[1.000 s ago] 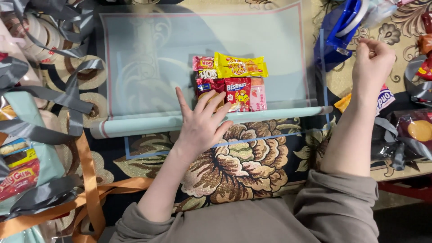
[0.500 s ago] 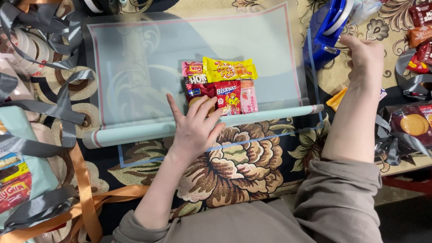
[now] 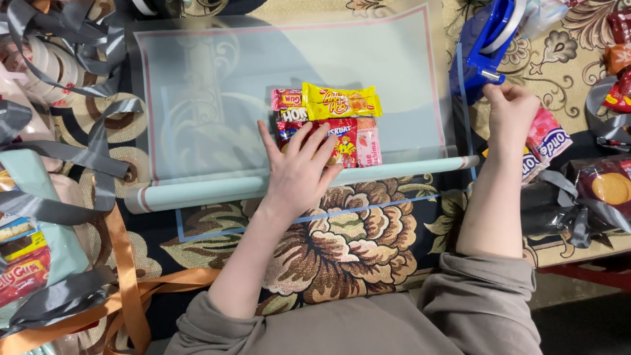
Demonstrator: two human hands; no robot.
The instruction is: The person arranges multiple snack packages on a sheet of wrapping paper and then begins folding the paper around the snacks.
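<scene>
The wrapping sheet (image 3: 217, 98) lies flat at centre frame, its rolled edge (image 3: 217, 189) along the near side; the snack packets (image 3: 335, 121) sit stacked on the sheet toward 3 o'clock of its middle; the left hand (image 3: 299, 174) rests on the packets' near edge, at 6 o'clock of the stack; the tape dispenser (image 3: 483, 49) stands off the sheet at 2 o'clock; the right hand (image 3: 513, 112) touches its near end; ribbons (image 3: 79, 158) lie at 9 o'clock; further packets (image 3: 608, 187) lie at 3 o'clock.
</scene>
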